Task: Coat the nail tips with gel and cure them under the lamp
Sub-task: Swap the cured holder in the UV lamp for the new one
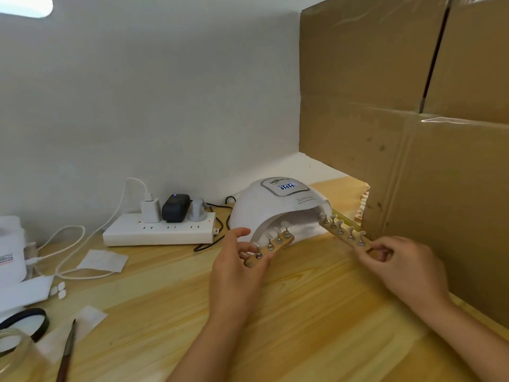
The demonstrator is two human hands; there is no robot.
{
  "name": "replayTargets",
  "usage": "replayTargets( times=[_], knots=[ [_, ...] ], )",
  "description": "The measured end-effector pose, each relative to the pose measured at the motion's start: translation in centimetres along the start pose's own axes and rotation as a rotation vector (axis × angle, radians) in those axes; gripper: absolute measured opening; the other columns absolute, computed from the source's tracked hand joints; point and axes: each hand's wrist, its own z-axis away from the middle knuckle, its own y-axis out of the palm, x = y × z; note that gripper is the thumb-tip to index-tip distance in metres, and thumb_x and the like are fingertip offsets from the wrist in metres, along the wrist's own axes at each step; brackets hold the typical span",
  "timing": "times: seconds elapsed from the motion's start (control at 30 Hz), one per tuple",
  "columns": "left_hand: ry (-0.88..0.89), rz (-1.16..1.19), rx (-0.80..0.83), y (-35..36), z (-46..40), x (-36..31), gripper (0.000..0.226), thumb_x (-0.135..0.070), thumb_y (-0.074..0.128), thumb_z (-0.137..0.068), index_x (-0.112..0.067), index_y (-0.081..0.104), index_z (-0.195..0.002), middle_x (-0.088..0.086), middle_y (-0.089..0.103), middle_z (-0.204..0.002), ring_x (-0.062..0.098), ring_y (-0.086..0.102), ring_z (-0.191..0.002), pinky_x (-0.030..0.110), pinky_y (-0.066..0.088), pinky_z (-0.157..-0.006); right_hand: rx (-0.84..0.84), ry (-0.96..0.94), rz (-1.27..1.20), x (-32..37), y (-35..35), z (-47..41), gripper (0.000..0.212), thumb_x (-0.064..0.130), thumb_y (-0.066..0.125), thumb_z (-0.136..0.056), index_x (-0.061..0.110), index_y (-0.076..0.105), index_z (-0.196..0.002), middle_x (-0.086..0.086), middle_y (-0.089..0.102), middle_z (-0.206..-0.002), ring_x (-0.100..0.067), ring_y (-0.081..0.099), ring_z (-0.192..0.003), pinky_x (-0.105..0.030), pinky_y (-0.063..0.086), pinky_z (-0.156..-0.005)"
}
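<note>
Both hands are engaged, each on a separate wooden strip of mounted nail tips, at the mouth of the curing lamp [278,208], which stands toward the back edge of the table [316,312] beside the stacked cardboard boxes [413,133] at the right. The left hand [237,268] pinches the near end of the left strip [271,248] between thumb and curled fingers; the far end of that strip lies just inside the left side of the lamp opening, its long axis running from the hand up and to the right into the cavity. The right hand [405,264] pinches the near end of the right strip [344,232]; its long axis runs up and to the left, with the far end at the right lip of the opening. The two strips thus converge toward the lamp like a shallow V, hands well apart, the lamp directly beyond and between them. The lamp's display is lit, though its digits cannot be read. Judgement: coating appears complete for these strips and the curing step is in hand; the next move turns on sliding each strip along its own axis. The left strip sits deeper in the opening. Risk: upright tips brushing the lamp's arch. A brush [67,351] and a glass jar [15,351] lie at the front left corner; a power strip [159,230] sits along the back edge.
</note>
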Motion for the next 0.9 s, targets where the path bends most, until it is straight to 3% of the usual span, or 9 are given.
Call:
replayTargets(
  times=[0.13,0.33,0.53,0.73,0.9],
  knots=[
    [-0.007,0.015,-0.001,0.1,0.0,-0.2,0.046,-0.021,0.074,-0.073,-0.042,0.040,-0.096,-0.012,0.059,-0.081,-0.013,0.047,-0.074,0.000,0.037,-0.061,-0.091,0.083,0.030,-0.8,0.1,-0.2,0.020,0.028,0.077,-0.070,0.021,0.063,-0.058,0.009,0.052,-0.051,-0.017,0.050,-0.052,-0.019,0.026,-0.045],
    [-0.026,0.050,-0.004,0.0,0.0,-0.3,0.046,-0.022,0.074,-0.073,-0.037,0.043,-0.102,-0.012,0.061,-0.083,-0.005,0.051,-0.074,0.001,0.038,-0.060,-0.114,0.203,0.035,-1.6,1.1,-0.7,0.019,0.033,0.073,-0.075,0.018,0.067,-0.064,0.010,0.053,-0.052,-0.018,0.050,-0.055,-0.019,0.025,-0.046],
    [-0.035,0.048,0.014,-0.1,0.0,-0.3,0.046,-0.022,0.074,-0.073,-0.035,0.044,-0.105,-0.012,0.061,-0.082,0.000,0.053,-0.076,0.002,0.038,-0.060,-0.119,0.320,0.114,0.0,3.8,-4.0,0.030,0.042,0.064,-0.082,0.014,0.071,-0.075,-0.007,0.069,-0.075,-0.029,0.062,-0.074,-0.025,0.032,-0.052],
    [-0.049,0.053,0.025,0.0,-0.2,0.0,0.047,-0.023,0.074,-0.073,-0.039,0.042,-0.102,-0.011,0.061,-0.082,-0.009,0.049,-0.077,-0.001,0.036,-0.060,0.026,0.464,0.202,0.7,7.1,-6.2,0.033,0.046,0.062,-0.083,0.014,0.070,-0.079,-0.008,0.068,-0.085,-0.027,0.064,-0.080,-0.024,0.035,-0.055],
    [-0.050,0.063,0.029,0.1,-0.2,0.1,0.043,-0.023,0.075,-0.072,-0.040,0.044,-0.097,-0.013,0.061,-0.081,-0.011,0.048,-0.078,-0.001,0.036,-0.060,0.060,0.443,0.270,1.1,7.9,-7.6,0.032,0.044,0.057,-0.086,0.013,0.063,-0.086,-0.008,0.066,-0.092,-0.027,0.063,-0.085,-0.024,0.034,-0.056]
  ],
)
